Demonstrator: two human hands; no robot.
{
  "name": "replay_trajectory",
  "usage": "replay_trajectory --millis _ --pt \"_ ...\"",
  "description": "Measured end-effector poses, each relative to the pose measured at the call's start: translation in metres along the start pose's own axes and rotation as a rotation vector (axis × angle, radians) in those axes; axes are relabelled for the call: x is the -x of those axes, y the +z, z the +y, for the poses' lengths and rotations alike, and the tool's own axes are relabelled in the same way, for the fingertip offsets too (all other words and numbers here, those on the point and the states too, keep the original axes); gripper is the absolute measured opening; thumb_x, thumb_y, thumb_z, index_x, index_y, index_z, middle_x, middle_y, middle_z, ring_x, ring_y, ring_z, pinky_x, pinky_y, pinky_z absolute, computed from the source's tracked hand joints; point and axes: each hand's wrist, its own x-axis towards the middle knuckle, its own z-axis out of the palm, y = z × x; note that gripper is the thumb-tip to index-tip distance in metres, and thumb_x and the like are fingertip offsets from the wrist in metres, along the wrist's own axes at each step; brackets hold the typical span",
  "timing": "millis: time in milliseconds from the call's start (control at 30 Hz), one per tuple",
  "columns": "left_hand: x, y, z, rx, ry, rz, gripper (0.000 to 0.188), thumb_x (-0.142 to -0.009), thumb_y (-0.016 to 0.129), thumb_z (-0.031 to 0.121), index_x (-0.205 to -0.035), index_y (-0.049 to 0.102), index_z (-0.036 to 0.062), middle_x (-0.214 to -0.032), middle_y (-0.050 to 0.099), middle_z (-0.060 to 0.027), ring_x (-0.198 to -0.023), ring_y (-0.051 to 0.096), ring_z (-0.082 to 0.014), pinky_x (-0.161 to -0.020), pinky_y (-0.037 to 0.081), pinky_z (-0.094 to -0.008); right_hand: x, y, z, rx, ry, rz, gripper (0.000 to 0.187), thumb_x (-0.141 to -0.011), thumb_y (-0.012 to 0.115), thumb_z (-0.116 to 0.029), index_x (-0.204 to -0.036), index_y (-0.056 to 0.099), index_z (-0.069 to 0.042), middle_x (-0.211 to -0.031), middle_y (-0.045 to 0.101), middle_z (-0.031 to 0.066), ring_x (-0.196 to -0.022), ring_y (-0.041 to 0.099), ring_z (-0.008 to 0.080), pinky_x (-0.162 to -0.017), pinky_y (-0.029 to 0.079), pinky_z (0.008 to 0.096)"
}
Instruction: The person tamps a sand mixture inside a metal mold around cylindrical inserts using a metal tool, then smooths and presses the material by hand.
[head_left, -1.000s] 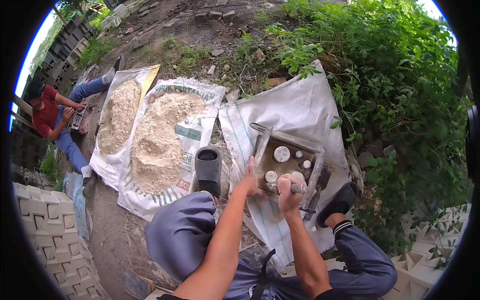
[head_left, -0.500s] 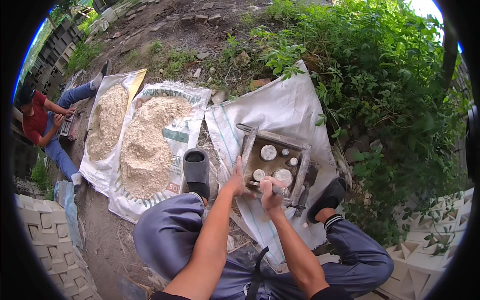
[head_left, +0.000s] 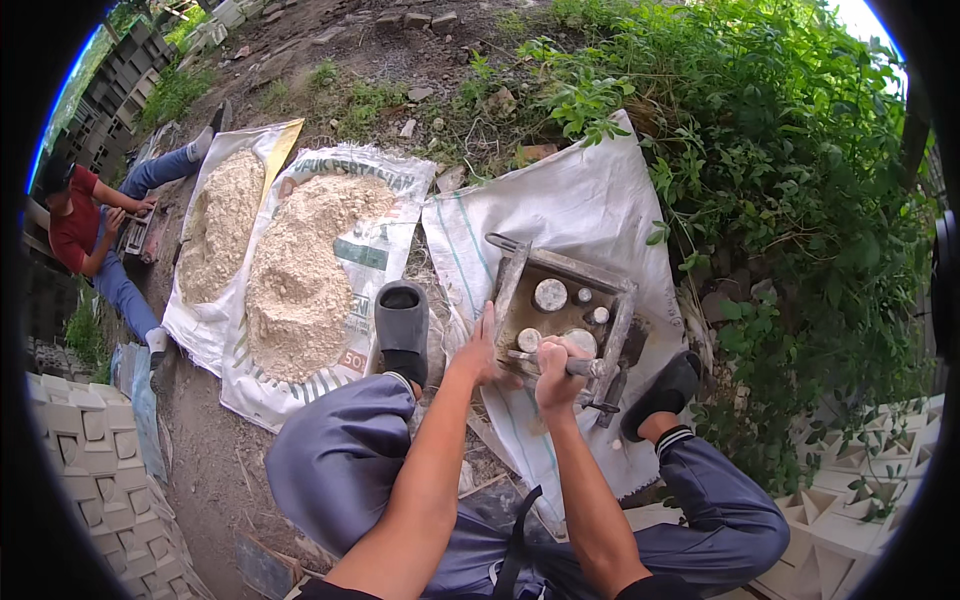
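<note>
A square box-like mould (head_left: 622,300) with worn, dusty edges stands on a white woven sack between my feet. Inside it are several round, pale-topped pieces of different sizes, the largest far one a disc (head_left: 550,294). My left hand (head_left: 486,352) lies against the mould's left side near its close corner, fingers stretched out and holding nothing. My right hand (head_left: 557,378) is closed around a short, grey rod-like tool (head_left: 582,367) over the near edge of the mould. The tool's full shape is partly hidden by the hand. A trowel-like tool (head_left: 612,390) lies by the mould's right side.
To the left, two sacks carry heaps of pale powder (head_left: 300,285). Another person (head_left: 75,225) sits at the far left. Dense green plants (head_left: 780,180) border the right side. Patterned pale blocks (head_left: 100,470) stand at lower left, with more at lower right.
The whole view has shifted slightly, so the scene sits a little further right and higher. Both hands keep nearly the same places at the mould; the right still grips the rod-like tool.
</note>
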Motion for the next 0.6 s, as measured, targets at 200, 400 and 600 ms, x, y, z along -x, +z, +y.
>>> replay_trajectory --millis 200,400,600 --pt "-0.010 0.014 -0.034 -0.206 -0.008 0.092 0.119 -0.073 0.071 0.007 -0.149 -0.020 0.0094 -0.158 0.016 -0.0175 -0.129 0.045 -0.0407 -0.101 0.044 -0.0471 -0.008 0.027 0.000 -0.019 0.105 -0.044 0.025 -0.083 0.051 -0.005 -0.062 0.040 0.002 -0.054 0.034 0.0048 -0.051 0.034 0.0100 -0.048 0.027 0.0340" --pt "-0.008 0.015 -0.018 -0.170 -0.005 0.045 0.107 -0.077 0.057 -0.002 -0.149 -0.020 0.0090 -0.159 0.014 -0.0163 -0.124 0.050 -0.0394 -0.099 0.045 -0.0474 -0.003 0.010 0.009 0.118 0.032 -0.100 0.032 -0.090 0.046 -0.006 -0.059 0.038 -0.008 -0.058 0.038 -0.0058 -0.052 0.032 0.0031 -0.046 0.023 0.0239" --pt "-0.010 0.009 -0.004 -0.252 -0.043 0.023 0.107 -0.082 0.060 0.010 -0.148 -0.024 0.0109 -0.159 0.012 -0.0160 -0.123 0.052 -0.0408 -0.100 0.045 -0.0489 0.012 -0.035 0.019 0.107 0.027 0.046 0.027 -0.082 0.051 -0.006 -0.057 0.045 0.001 -0.053 0.042 -0.0011 -0.050 0.037 0.0070 -0.047 0.028 0.0306"
